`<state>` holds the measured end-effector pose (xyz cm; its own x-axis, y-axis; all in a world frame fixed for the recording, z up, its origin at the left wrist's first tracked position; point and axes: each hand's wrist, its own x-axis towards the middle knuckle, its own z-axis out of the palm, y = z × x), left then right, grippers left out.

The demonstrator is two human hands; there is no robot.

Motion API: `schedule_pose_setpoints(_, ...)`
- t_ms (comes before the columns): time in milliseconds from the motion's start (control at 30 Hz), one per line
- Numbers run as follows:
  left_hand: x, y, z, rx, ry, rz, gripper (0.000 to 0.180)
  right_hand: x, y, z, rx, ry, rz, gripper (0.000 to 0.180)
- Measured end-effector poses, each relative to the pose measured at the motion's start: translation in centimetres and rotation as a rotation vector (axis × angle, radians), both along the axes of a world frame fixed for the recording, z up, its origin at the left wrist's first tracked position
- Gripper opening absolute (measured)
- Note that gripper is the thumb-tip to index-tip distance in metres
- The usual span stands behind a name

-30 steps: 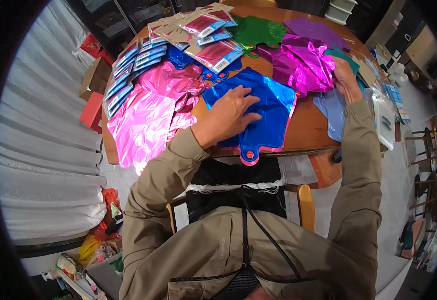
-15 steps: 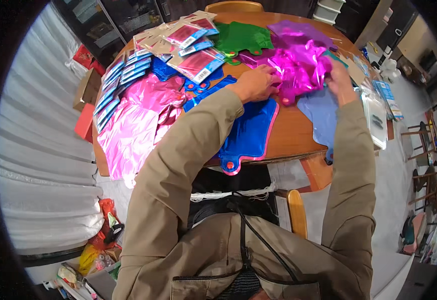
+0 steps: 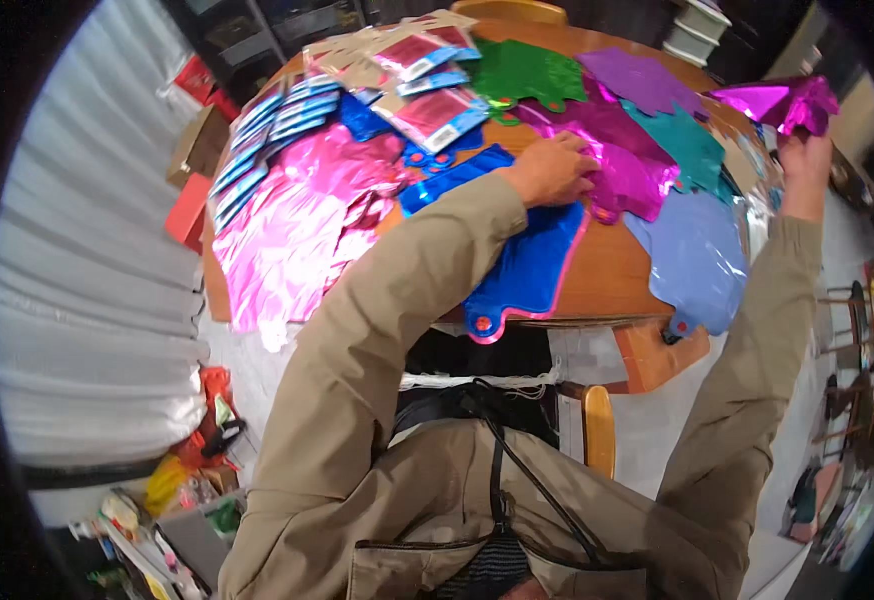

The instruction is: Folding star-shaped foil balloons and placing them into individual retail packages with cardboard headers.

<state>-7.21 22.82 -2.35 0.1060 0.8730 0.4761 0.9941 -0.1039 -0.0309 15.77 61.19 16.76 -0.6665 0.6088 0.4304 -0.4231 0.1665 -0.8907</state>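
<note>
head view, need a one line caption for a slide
Left hand presses a flat magenta foil balloon on the round wooden table while the right hand lifts a crumpled magenta foil balloon.

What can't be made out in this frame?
Head view only:
- Right hand: its grip on the magenta foil piece is blurred near the fisheye rim.
- Blue foil balloon: partly covered by the left sleeve.
- Left hand: fingertips on the purple foil hide what they pinch.
- Packets: print too small.

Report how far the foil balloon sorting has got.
Done, apparently: several flat balloons, green, purple and teal, lie spread on the table. In hand: right hand lifts a magenta balloon; left hand presses another. Left: packaged balloons unopened.
</note>
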Motion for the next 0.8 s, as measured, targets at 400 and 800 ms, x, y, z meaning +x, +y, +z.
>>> schedule_pose_setpoints(400, 3.2, -14.7, 10.5, 0.341, -2.071, -0.316, 0.053, -3.7, -37.1, -9.8, 1.325, -0.083, 0.0, 0.012)
schedule_pose_setpoints(800, 4.7, -19.7, 10.5, 0.475, -1.998, 0.022, 0.017, -1.4, -37.5, -10.0, 0.009, -0.239, 0.019, 0.033)
